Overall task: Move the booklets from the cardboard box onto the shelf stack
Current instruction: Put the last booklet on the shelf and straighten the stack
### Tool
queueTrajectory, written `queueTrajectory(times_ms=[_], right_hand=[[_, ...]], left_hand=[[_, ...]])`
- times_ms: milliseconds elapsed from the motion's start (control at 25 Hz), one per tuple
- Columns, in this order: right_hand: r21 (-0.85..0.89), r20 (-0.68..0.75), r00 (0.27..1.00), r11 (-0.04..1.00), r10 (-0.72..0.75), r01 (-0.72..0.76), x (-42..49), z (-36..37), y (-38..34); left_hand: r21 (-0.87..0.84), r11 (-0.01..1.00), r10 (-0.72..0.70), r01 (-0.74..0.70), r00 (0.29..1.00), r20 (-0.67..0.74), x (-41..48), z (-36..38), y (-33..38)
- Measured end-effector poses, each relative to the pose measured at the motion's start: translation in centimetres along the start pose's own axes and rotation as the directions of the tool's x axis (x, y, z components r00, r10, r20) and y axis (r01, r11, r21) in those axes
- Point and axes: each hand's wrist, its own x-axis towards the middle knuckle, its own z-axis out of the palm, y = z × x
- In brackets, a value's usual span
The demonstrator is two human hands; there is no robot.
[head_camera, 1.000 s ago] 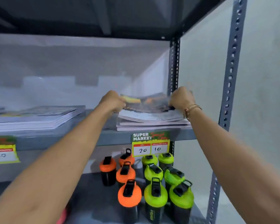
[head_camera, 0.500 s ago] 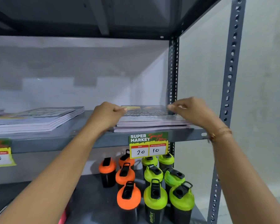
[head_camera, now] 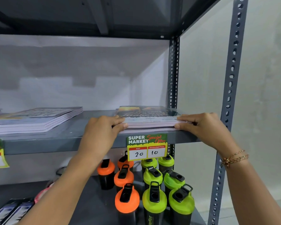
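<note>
A low stack of booklets (head_camera: 149, 117) with a dark printed cover lies flat at the right end of the grey metal shelf (head_camera: 68, 140). My left hand (head_camera: 104, 127) grips its front left corner, fingers on the top cover and thumb against the front edge. At the front right corner, my right hand (head_camera: 204, 125) holds the stack the same way; a bracelet sits on that wrist. The stack's front edge lines up with the shelf lip. The cardboard box is out of view.
A taller booklet stack (head_camera: 36, 119) lies further left on the same shelf. A price tag (head_camera: 147, 146) hangs from the lip under my hands. Orange-lidded bottles (head_camera: 126, 198) and green-lidded bottles (head_camera: 154, 200) stand on the shelf below. A perforated upright (head_camera: 230, 95) rises at right.
The booklets that I held tilted above the stack now lie flat on it. Both hands slid back from the far part of the stack to its front corners.
</note>
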Motion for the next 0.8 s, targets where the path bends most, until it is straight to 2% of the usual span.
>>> queueTrajectory(times_ms=[120,520,800], right_hand=[[0.016,-0.059,0.998,1.0,0.005,-0.004,0.0,-0.1,0.1],[-0.031,-0.017,1.0,0.999,0.015,-0.016,0.9,0.7,-0.3],[0.065,-0.07,0.994,0.995,0.082,-0.078,0.8,1.0,-0.3]], left_hand=[[-0.002,1.0,0.003,-0.003,0.999,-0.041,0.0,0.3,-0.1],[0.008,0.999,-0.048,0.049,0.994,-0.098,0.1,0.6,0.2],[-0.019,0.998,-0.059,0.058,0.997,-0.051,0.6,0.3,0.2]])
